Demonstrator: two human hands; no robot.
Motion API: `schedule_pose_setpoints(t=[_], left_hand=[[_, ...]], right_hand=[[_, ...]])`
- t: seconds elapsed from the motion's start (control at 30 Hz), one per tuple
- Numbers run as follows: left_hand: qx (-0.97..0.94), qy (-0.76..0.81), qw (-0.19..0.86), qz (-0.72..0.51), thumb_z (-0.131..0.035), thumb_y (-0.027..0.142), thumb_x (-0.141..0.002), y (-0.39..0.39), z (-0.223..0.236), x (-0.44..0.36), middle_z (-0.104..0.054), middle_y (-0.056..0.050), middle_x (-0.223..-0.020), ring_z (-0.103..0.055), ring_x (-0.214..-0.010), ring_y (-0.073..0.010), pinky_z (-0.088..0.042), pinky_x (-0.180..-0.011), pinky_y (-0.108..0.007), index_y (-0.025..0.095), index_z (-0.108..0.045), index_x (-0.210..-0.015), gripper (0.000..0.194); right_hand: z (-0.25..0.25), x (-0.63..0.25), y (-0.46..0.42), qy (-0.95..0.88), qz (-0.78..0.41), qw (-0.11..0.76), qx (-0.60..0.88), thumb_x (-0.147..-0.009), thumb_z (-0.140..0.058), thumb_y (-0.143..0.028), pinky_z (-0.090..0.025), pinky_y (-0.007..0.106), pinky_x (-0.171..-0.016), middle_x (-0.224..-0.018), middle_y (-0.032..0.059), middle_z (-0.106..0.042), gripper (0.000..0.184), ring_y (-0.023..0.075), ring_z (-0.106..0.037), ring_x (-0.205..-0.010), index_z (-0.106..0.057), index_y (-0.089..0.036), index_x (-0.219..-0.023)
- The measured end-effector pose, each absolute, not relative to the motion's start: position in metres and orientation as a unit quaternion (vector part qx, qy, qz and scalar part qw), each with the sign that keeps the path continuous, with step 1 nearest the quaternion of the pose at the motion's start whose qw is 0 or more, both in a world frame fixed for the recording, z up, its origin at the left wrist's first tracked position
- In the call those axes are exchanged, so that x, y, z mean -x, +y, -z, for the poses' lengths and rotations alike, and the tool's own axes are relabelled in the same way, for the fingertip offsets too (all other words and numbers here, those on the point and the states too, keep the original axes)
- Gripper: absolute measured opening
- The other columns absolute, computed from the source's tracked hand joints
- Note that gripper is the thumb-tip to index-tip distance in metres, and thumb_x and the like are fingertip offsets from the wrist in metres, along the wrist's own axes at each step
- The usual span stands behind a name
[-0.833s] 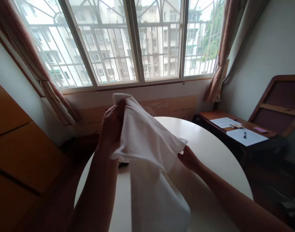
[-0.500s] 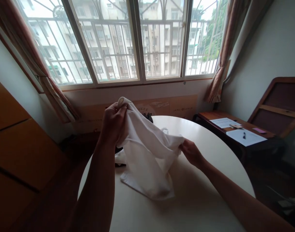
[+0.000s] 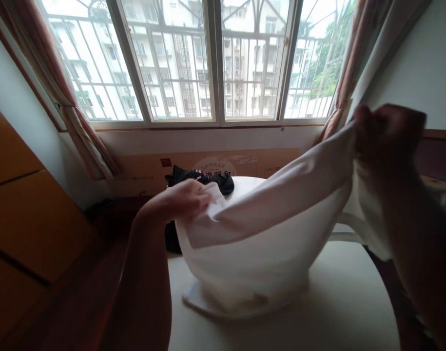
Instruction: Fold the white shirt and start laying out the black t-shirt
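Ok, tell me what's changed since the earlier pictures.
The right hand has swung up and outward to the right; the left hand has dropped slightly. The white cloth now spreads wide between them, and more of the black fabric shows behind. Both hands still grip the cloth; the table stays put.

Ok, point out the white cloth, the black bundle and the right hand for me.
White cloth (image 3: 266, 209): head view, on its raised upper band.
Black bundle (image 3: 197, 174): head view, on its upper part, beyond the cloth.
Right hand (image 3: 391, 127): head view, on its middle.
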State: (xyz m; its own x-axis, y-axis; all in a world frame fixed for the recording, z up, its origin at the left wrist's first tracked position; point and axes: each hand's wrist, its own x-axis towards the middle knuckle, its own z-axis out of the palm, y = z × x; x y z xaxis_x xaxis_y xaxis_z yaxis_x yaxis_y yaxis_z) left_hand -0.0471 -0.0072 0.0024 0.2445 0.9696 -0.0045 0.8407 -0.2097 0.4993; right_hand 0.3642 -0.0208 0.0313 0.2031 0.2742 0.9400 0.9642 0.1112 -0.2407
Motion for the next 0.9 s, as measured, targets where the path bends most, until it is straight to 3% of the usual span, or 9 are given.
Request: schedule_pose_setpoints(t=[0.1,0.2,0.27,0.37,0.47,0.57,0.7,0.8,0.9], left_hand=[[-0.809,0.554,0.168,-0.108,-0.073,0.052,-0.075,-0.017,0.0,0.037,-0.072,-0.002,-0.075,-0.067,-0.071,-0.0219,-0.043,-0.059,-0.027,0.022,-0.07,-0.076,0.03],[-0.81,0.558,0.106,-0.148,-0.064,0.06,-0.084,-0.013,0.006,0.027,-0.079,-0.006,-0.094,-0.071,-0.086,-0.0256,-0.049,-0.071,-0.03,0.022,-0.071,-0.092,0.039],[-0.812,0.559,0.092,-0.14,-0.056,0.06,-0.092,-0.003,0.013,0.022,-0.079,-0.007,-0.099,-0.072,-0.089,-0.0262,-0.05,-0.074,-0.031,0.022,-0.07,-0.094,0.041],[-0.823,0.553,0.093,-0.091,-0.055,0.057,-0.094,0.02,0.03,0.013,-0.078,-0.009,-0.098,-0.072,-0.089,-0.027,-0.049,-0.073,-0.032,0.021,-0.071,-0.092,0.04],[-0.832,0.543,0.11,-0.035,-0.055,0.053,-0.097,0.043,0.058,0.0,-0.079,-0.012,-0.107,-0.074,-0.096,-0.0299,-0.05,-0.075,-0.032,0.018,-0.074,-0.099,0.04],[-0.836,0.534,0.124,0.011,-0.056,0.045,-0.099,0.057,0.093,-0.023,-0.075,-0.019,-0.126,-0.072,-0.114,-0.0338,-0.053,-0.089,-0.034,0.012,-0.072,-0.123,0.043],[-0.853,0.508,0.118,-0.016,-0.063,0.042,-0.098,0.062,0.143,-0.055,-0.052,-0.025,-0.159,-0.058,-0.139,-0.0388,-0.05,-0.108,-0.045,0.013,-0.046,-0.158,0.069],[-0.903,0.41,0.111,-0.067,-0.068,0.03,-0.093,0.064,0.168,-0.069,-0.05,-0.019,-0.162,-0.052,-0.146,-0.0341,-0.042,-0.12,-0.043,0.017,-0.053,-0.155,0.064],[-0.911,0.387,0.13,-0.057,-0.062,0.021,-0.093,0.063,0.166,-0.071,-0.077,-0.016,-0.123,-0.072,-0.116,-0.0295,-0.054,-0.104,-0.037,0.013,-0.077,-0.119,0.031]], right_hand=[[-0.064,-0.329,0.046,-0.63,0.302,0.384,0.604,-0.107,-0.04,-0.069,-0.043,0.038,-0.077,-0.07,0.005,-0.057,0.059,0.0222,-0.06,-0.075,-0.059,-0.024,-0.075],[-0.047,-0.272,0.102,-0.78,0.192,0.24,0.545,-0.109,-0.046,-0.061,-0.047,0.036,-0.087,-0.086,0.0108,-0.072,0.058,0.0238,-0.067,-0.089,-0.072,-0.011,-0.095],[-0.02,-0.234,0.122,-0.815,0.177,0.215,0.508,-0.105,-0.062,-0.053,-0.045,0.039,-0.096,-0.1,0.0105,-0.077,0.041,0.0271,-0.067,-0.104,-0.073,-0.014,-0.105],[0.02,-0.205,0.13,-0.839,0.111,0.251,0.47,-0.108,-0.056,-0.042,-0.041,0.04,-0.105,-0.113,0.0092,-0.078,0.031,0.0278,-0.064,-0.121,-0.069,-0.019,-0.124],[0.052,-0.225,0.128,-0.79,0.055,0.273,0.546,-0.11,-0.049,-0.039,-0.044,0.034,-0.103,-0.12,0.0068,-0.077,0.029,0.0237,-0.067,-0.118,-0.068,-0.023,-0.122],[0.093,-0.279,0.117,-0.718,0.024,0.245,0.651,-0.108,-0.046,-0.035,-0.049,0.036,-0.094,-0.117,0.0146,-0.078,0.032,0.0282,-0.072,-0.109,-0.07,-0.018,-0.118],[0.161,-0.341,0.091,-0.672,-0.053,0.165,0.72,-0.089,-0.072,-0.035,-0.056,0.044,-0.089,-0.096,0.0207,-0.079,0.024,0.0389,-0.076,-0.098,-0.078,-0.013,-0.098],[0.202,-0.355,0.078,-0.693,-0.088,0.167,0.696,-0.088,-0.073,-0.039,-0.053,0.048,-0.104,-0.128,0.023,-0.075,0.047,0.0409,-0.069,-0.124,-0.073,-0.013,-0.127],[0.221,-0.349,0.075,-0.727,-0.117,0.187,0.65,-0.09,-0.071,-0.037,-0.045,0.046,-0.118,-0.158,0.0209,-0.055,0.074,0.0348,-0.054,-0.145,-0.05,-0.014,-0.157]])
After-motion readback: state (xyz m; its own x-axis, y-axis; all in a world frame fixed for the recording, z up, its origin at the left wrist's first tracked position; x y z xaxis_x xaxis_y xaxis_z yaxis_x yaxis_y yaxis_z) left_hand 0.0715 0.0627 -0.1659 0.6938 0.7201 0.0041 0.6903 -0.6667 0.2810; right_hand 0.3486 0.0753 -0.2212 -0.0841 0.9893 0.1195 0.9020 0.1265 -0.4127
